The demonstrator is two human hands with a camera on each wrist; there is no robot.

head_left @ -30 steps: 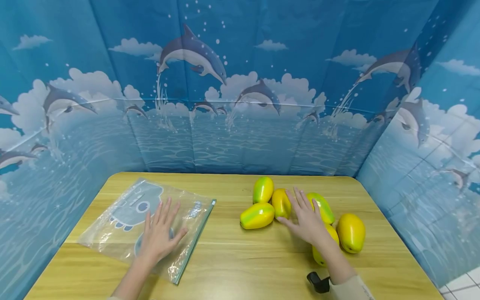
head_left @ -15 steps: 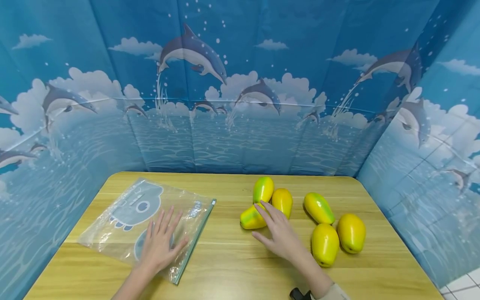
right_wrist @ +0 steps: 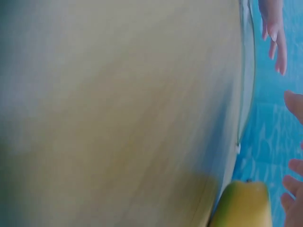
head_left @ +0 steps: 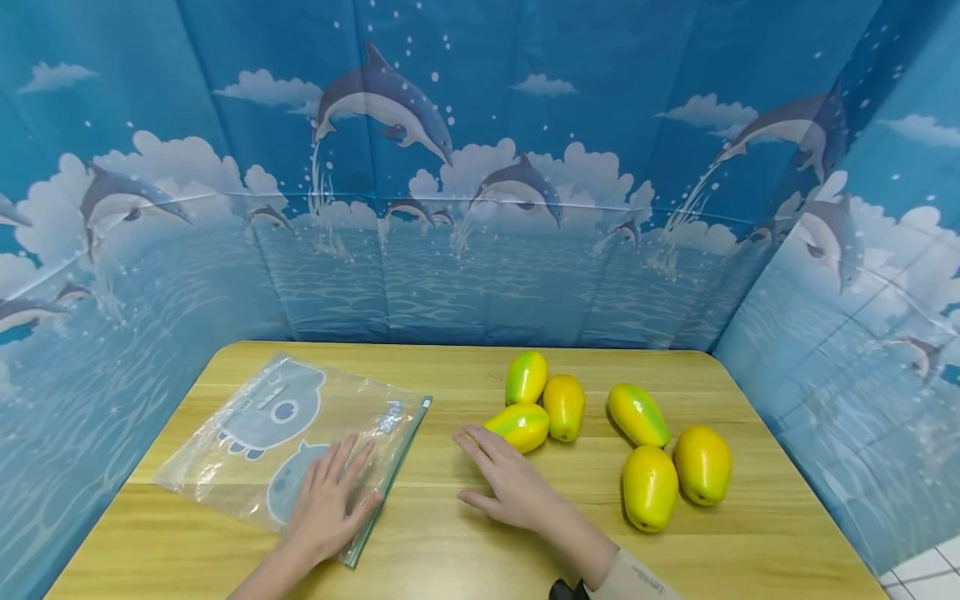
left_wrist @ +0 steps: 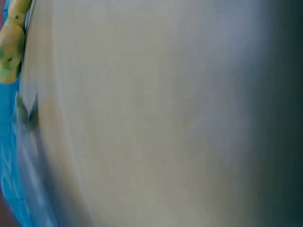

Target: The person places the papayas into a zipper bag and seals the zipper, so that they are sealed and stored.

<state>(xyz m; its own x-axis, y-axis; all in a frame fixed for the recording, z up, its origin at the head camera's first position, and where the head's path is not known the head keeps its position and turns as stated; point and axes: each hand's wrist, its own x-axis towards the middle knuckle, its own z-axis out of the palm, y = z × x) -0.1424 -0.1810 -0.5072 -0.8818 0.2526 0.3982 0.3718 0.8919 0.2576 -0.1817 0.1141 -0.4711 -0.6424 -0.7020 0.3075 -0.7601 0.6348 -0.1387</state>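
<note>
The bench (head_left: 435, 546) carries a clear printed bag (head_left: 288, 417), unmoved from a second ago. The left hand (head_left: 326, 508), fingers spread, has drawn back slightly over it, hiding part; contact is unclear. The right hand (head_left: 510, 483) has swung left from the right-hand fruits (head_left: 649, 488), fingers straight, holding nothing, partly covering one yellow-green fruit (head_left: 525, 427). Both wrist views are blurred.

The place is looking like a small curtained-off space, its wider room lying out of sight: a blue curtain (head_left: 480, 283) printed with dolphins (head_left: 386, 104) is hanging along the far, left and right sides of a wood-grain table (head_left: 435, 542), and white floor tiles (head_left: 930, 568) are showing near right.
</note>
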